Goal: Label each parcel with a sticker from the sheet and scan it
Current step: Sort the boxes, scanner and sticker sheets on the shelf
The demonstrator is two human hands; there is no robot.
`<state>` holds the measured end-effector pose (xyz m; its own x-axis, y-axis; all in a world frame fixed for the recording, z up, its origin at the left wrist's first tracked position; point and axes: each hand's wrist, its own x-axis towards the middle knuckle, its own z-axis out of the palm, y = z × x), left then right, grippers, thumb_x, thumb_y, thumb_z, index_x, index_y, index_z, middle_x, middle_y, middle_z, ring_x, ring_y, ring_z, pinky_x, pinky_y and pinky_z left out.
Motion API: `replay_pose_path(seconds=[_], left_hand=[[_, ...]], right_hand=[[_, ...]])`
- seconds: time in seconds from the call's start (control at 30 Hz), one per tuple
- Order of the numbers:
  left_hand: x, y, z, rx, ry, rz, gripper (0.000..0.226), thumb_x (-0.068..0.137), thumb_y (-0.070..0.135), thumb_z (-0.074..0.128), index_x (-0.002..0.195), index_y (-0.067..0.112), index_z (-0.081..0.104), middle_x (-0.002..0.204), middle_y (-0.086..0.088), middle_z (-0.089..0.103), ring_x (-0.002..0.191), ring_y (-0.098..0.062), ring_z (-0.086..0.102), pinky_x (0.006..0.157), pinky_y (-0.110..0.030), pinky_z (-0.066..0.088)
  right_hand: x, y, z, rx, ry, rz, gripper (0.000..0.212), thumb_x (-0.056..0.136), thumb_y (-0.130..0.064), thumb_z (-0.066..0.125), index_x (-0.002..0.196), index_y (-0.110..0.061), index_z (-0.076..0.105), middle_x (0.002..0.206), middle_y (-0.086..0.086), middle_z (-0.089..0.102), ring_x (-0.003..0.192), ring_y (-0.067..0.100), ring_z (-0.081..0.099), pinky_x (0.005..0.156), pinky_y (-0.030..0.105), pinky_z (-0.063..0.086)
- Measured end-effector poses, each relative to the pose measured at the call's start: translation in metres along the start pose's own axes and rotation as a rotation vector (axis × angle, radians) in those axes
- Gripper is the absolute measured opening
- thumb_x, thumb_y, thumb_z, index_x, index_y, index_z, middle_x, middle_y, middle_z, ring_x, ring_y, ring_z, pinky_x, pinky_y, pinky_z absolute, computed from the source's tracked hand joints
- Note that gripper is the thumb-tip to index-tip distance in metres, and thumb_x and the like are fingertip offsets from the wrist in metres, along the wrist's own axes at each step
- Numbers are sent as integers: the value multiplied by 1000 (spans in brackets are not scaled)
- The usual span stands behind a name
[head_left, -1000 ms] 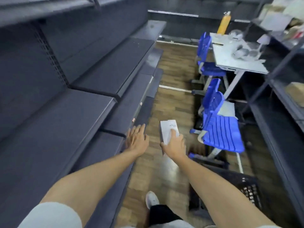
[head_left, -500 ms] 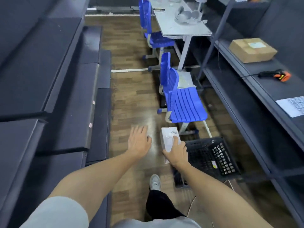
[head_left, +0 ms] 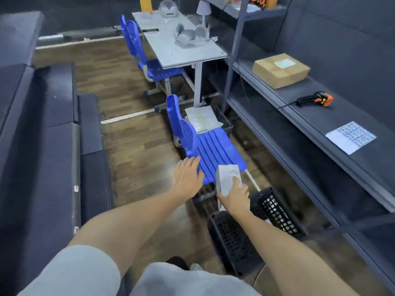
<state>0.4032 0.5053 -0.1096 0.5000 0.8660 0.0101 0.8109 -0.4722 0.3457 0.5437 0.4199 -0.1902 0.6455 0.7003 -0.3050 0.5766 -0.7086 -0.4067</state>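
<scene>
My right hand [head_left: 235, 197] grips a small white box [head_left: 227, 178] with printed text, held in the air over the aisle floor. My left hand [head_left: 188, 176] hovers beside it with fingers spread, holding nothing. On the right-hand shelf [head_left: 320, 124] lie a white sticker sheet [head_left: 350, 136], a black and orange barcode scanner [head_left: 316, 99] with its cable, and a brown cardboard parcel [head_left: 281, 70] with a white label on top.
A black plastic crate [head_left: 256, 229] stands on the wooden floor under my right arm. A blue chair [head_left: 205, 144] is just ahead, another at a white desk [head_left: 181, 41] with white objects. Dark shelving [head_left: 42, 146] lines the left side.
The view has swung from the left shelving to the right, bringing the shelf with scanner, sticker sheet and parcel into sight. My right hand still holds the white box; my left hand stays open.
</scene>
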Motion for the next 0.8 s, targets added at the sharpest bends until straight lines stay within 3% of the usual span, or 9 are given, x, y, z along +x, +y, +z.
replay_pose_path(seconds=[0.13,0.37,0.53,0.8], left_hand=[[56,25,-6,-35,-7,155,51,97,27,41,146,11,35,147,-4,42,136,-18,34,111,-28,19],[151,46,-8,11,-39,354,51,99,28,38,146,9,33,145,-5,43,135,-21,34,115,-31,15],[214,48,-6,53,-152,446,54,100,31,34,150,13,26,153,-4,31,143,-22,21,119,-35,8],[299,49,-5,78,-216,583,53,99,30,34,149,13,29,151,-3,35,143,-21,22,119,-34,8]], right_hand=[[35,0,-19,18,32,72,79,75,-55,58,138,-25,20,129,17,37,115,37,42,93,44,39],[92,-7,-51,94,126,229,82,72,-50,60,138,-24,19,130,15,35,116,36,41,97,44,37],[132,-25,-67,119,206,319,79,76,-45,63,139,-21,21,128,15,36,115,37,42,98,44,38],[177,-53,-88,201,343,487,76,72,-40,62,135,-20,25,118,13,42,107,35,48,93,43,43]])
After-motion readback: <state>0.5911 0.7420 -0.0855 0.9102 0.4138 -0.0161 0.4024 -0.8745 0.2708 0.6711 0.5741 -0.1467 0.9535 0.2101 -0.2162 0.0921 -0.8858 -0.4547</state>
